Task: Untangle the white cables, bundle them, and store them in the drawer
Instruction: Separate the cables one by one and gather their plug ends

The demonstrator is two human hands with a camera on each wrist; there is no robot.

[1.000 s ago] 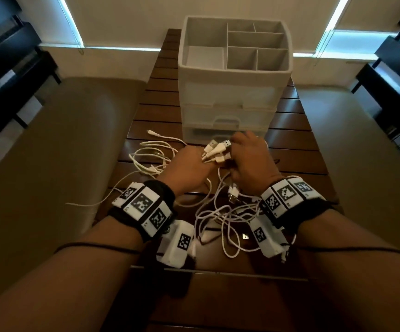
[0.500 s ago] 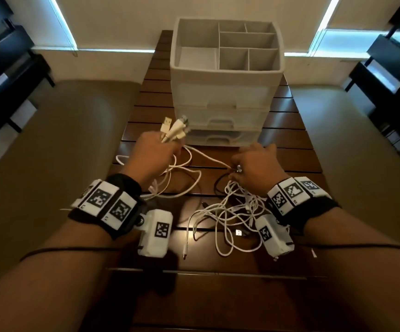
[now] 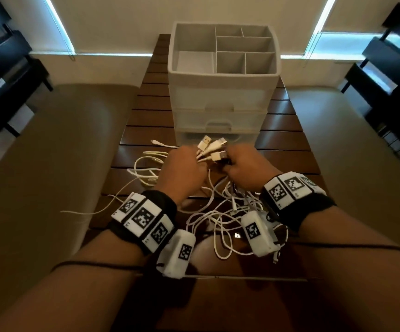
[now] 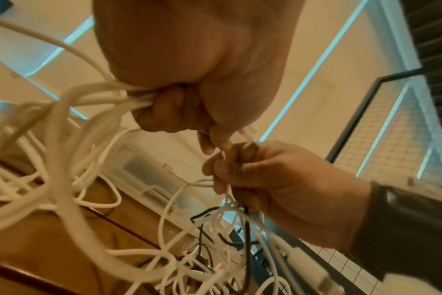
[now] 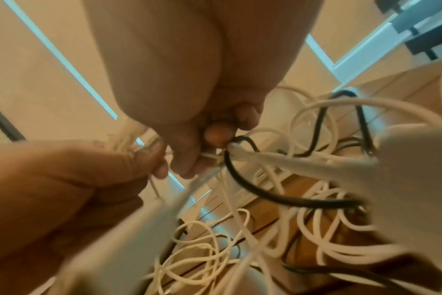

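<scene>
A tangle of white cables (image 3: 220, 224) lies on the wooden slat table (image 3: 287, 142), with loops trailing left (image 3: 146, 168). My left hand (image 3: 182, 167) grips a bunch of the cables in a fist (image 4: 136, 98); their USB plugs (image 3: 212, 148) fan out above it. My right hand (image 3: 244, 167) sits close beside the left, at the plugs, and pinches thin white strands (image 4: 225, 179) between thumb and fingers. A black cable (image 5: 265, 194) runs through the tangle under the right hand (image 5: 218, 135). The white drawer unit (image 3: 218, 101) stands just behind the hands, its drawers closed.
The unit's top tray (image 3: 222, 27) has several compartments with nothing in them. Beige cushioned benches (image 3: 50, 164) flank the table on both sides. Dark shelving (image 3: 390, 75) stands at the far right and far left. One cable end (image 3: 79, 213) hangs over the table's left edge.
My left hand has swung back to the right with the plugs and met my right hand in front of the bottom drawer. The right hand has risen from the tangle to the plugs.
</scene>
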